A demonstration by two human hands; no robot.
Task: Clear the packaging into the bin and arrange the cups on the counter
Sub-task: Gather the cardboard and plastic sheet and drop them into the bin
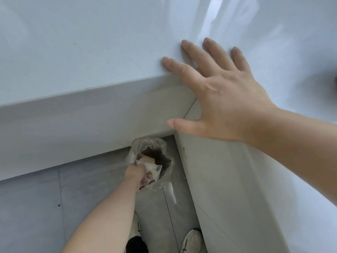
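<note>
My left hand (135,173) reaches down below the counter's inner corner and is closed on crumpled clear and white packaging (150,171). It holds the packaging at the mouth of a small bin (165,145) lined with a clear plastic bag, whose inside looks dark brown. My right hand (220,94) lies flat on the white counter (82,52) near its corner, fingers spread, holding nothing. No cups are in view.
The counter is L-shaped, with its grey front faces (73,125) meeting at the corner above the bin. Grey floor tiles (32,207) lie below. My two shoes (191,240) stand beside the right-hand counter front. A dark object (335,80) peeks in at the right edge.
</note>
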